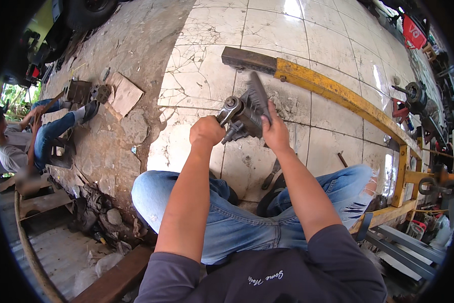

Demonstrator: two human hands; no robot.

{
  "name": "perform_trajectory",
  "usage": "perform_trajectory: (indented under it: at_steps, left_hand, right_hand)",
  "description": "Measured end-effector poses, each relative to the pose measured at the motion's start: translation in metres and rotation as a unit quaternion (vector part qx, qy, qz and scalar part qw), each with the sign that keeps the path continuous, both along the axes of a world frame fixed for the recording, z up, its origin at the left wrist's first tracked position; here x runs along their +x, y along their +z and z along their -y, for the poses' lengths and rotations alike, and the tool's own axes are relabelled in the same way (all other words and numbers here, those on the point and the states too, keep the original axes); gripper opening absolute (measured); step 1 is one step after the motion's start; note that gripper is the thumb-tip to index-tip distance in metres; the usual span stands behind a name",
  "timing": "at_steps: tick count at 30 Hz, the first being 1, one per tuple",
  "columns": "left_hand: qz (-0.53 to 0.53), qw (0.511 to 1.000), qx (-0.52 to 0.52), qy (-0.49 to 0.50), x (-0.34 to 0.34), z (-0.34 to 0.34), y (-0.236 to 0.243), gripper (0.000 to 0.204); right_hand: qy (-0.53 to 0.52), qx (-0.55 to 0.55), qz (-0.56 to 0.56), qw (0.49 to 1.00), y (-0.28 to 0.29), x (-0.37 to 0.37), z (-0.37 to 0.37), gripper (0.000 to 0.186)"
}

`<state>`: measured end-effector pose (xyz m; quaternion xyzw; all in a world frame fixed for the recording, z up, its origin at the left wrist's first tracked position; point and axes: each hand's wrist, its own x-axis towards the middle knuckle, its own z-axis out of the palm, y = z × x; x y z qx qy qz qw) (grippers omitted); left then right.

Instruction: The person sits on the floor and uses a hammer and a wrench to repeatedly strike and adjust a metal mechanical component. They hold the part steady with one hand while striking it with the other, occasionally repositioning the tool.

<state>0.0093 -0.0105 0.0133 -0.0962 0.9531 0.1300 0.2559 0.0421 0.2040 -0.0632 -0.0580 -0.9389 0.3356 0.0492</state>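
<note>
My left hand (206, 130) is closed on a dark, greasy metal machine part (247, 122), beside its shiny round ring end (231, 103). The part is held above the tiled floor, between my knees. In my right hand (276, 130) is a dark brush (258, 93) with a long back, gripped near its lower end. Its bristles face the part and motion blurs them slightly, so whether they touch it is hard to tell.
Beyond my hands a yellow steel frame (333, 90) runs across the floor to my right. A dark tool (271, 174) lies by my shoes. Far left, another person (45, 131) sits near cardboard (123, 94). Scrap parts (105, 214) are heaped at near left.
</note>
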Motion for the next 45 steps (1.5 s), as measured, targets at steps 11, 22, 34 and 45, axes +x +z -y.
perform_trajectory:
  at_steps: [11,22,34,45]
  left_hand:
    - [-0.007,1.0,-0.008,-0.013,-0.007,-0.002,0.005,0.034]
    - [-0.032,0.996,-0.064,-0.057,-0.017,0.002,-0.002,0.031]
    - [-0.044,0.978,-0.108,-0.171,-0.06,0.023,-0.002,0.027]
    - [-0.08,0.972,-0.132,-0.177,-0.058,0.02,-0.005,0.016]
  right_hand:
    - [-0.151,-0.084,0.129,0.976,-0.038,0.024,0.0,0.057]
    - [-0.216,-0.01,0.259,0.941,-0.103,0.068,-0.028,0.07]
    - [-0.209,0.038,0.233,0.949,-0.152,0.058,-0.083,0.044]
    - [-0.208,0.088,0.28,0.933,-0.161,0.025,-0.125,0.034]
